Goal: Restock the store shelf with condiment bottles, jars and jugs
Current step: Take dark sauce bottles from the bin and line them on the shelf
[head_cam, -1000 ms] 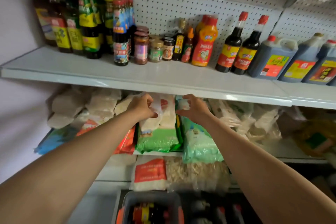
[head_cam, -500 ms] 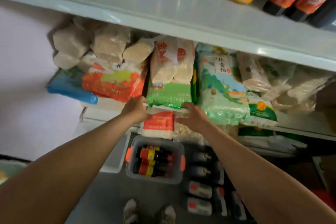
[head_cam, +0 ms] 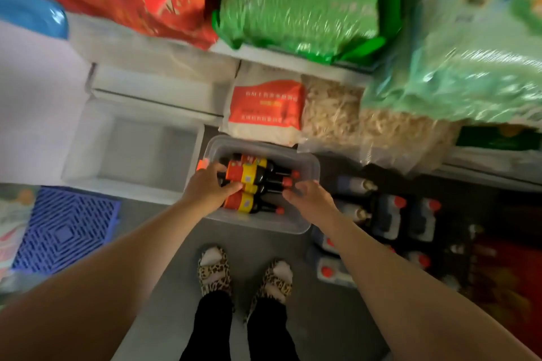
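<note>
I look straight down at a clear plastic bin on the grey floor, just ahead of my feet in leopard-print slippers. Dark sauce bottles with red and yellow labels lie on their sides inside it, red caps pointing right. My left hand reaches into the bin's left end, fingers curled over the bottle bases and touching them; I cannot tell whether it has a firm grip on one. My right hand is at the cap end, fingers loosely spread near the bottle necks, not closed on anything I can make out. To the right of the bin, dark jugs with red caps stand on the floor. A blue crate sits at the left. Above the bin, blurred bags crowd the shelves: a red bag, a green bag and pale noodles.
</note>
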A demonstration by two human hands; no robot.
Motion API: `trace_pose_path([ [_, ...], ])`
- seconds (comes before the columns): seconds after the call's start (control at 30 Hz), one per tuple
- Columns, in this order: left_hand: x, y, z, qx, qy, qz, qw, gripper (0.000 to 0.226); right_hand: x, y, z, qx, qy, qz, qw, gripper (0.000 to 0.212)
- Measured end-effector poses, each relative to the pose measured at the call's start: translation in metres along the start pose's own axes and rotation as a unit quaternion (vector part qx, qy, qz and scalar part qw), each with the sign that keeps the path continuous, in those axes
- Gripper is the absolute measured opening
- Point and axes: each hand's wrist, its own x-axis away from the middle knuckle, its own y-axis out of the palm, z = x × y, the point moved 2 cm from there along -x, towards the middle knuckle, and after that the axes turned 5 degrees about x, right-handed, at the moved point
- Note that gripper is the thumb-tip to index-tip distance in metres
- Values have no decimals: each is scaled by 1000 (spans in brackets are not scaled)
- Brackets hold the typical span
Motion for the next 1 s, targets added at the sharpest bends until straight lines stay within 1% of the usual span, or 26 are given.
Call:
trace_pose_path([
  [0.03,-16,9,-9,-5,5,1,1000,58,-15,13,8,-7,6,-4,1000,31],
  [0.07,-30,17,-17,-5,8,2,1000,55,-29,24,15,-12,16,-6,1000,29],
  [0.17,-82,47,-45,-8,15,3,1000,54,-80,61,39,-48,42,-6,998,31],
  [0.23,-115,67,-62,-3,27,4,1000,55,-112,83,55,-86,76,-6,993,37],
  [0.33,-158,96,-85,-8,42,20,999,54,-157,109,74,-186,122,9,975,36],
  [0.4,-183,115,-100,-32,70,30,997,57,-187,123,84,-239,143,18,960,35],
  [0.53,-228,146,-118,-102,114,38,988,61,-228,146,88,-367,181,8,912,30],
  [0.6,-246,153,-117,-125,136,43,982,60,-241,157,87,-417,185,0,890,26],
  [0.7,-266,158,-110,-143,154,46,977,60,-252,174,82,-458,183,-21,869,22],
  [0.8,-283,163,-111,-159,139,0,977,63,-261,189,77,-492,169,-37,853,21],
  [0.83,-286,165,-112,-169,129,-20,977,64,-263,194,75,-511,160,-44,844,24],
  [0.87,-289,167,-114,-182,123,-35,975,65,-265,198,74,-529,152,-48,834,32],
  [0.93,-293,170,-119,-225,132,-42,964,68,-269,204,71,-557,142,-51,817,47],
  [0.97,-294,172,-121,-246,138,-39,959,69,-271,206,69,-567,138,-53,810,48],
  [1.0,-295,173,-123,-260,141,-32,955,70,-272,209,67,-576,133,-58,805,44],
])
